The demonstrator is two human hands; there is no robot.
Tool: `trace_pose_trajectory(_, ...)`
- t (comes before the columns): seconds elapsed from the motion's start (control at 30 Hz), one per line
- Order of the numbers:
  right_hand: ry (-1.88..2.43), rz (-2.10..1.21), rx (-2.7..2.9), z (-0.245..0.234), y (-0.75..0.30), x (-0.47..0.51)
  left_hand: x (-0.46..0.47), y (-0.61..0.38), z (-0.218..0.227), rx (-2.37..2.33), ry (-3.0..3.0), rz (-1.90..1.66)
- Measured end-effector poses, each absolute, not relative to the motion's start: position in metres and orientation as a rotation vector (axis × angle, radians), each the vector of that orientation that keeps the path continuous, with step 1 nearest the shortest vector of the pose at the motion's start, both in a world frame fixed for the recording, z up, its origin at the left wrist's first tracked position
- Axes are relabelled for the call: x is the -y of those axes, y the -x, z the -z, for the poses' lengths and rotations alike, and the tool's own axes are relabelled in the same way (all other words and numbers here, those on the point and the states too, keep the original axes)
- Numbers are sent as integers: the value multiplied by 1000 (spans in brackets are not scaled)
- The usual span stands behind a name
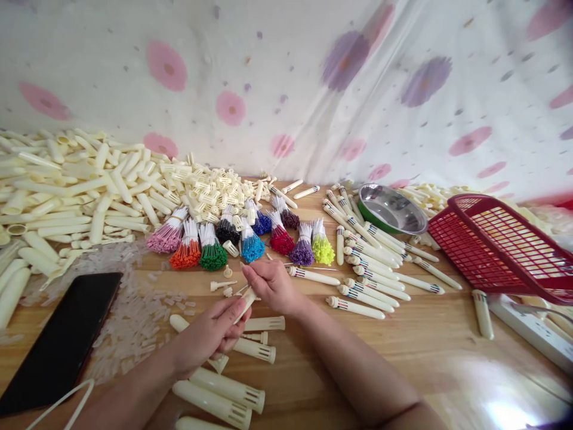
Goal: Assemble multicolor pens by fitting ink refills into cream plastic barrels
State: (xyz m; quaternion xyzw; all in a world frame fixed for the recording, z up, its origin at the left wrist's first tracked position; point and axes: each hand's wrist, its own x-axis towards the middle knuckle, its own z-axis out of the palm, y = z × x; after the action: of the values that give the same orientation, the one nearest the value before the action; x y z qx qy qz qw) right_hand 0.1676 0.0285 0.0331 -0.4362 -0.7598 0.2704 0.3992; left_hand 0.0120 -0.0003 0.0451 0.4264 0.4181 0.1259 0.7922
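Note:
My left hand [217, 328] is closed around a cream plastic pen barrel [244, 304], which slants up and to the right. At the barrel's upper end, the fingers of my right hand [271, 283] are pinched together; what lies between the fingertips is hidden. Beyond my hands stand bundles of thin coloured pen refills, among them an orange bundle [185, 251], a green bundle [212, 254], a light blue bundle [252, 245] and a yellow bundle [322, 248]. Loose slotted barrels [228, 385] lie below my left hand. Small cream parts [221, 285] sit just past my fingers.
Empty barrels [67, 185] are heaped at the left, beside slotted pieces [215, 188]. A black phone [62, 340] lies near clear little tubes [134, 316]. To the right are multicolour pens [371, 269], a metal bowl [391, 209], a red basket [496, 245] and a power strip [532, 331].

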Motion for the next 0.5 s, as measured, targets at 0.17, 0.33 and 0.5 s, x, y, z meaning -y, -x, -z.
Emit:
trace_pose_trajectory(0.17,1241,-737,1759,-29,-160,-26,6,-16,-36,-876,-976,-360)
trace_pose_trajectory(0.33,1253,-650,1785,-27,-161,-27,5,-20,-30,-1037,-1239,-434)
trace_pose_trajectory(0.5,1433,-632,1723,-26,-163,-32,-1,-27,-30,-1417,-1889,-386)
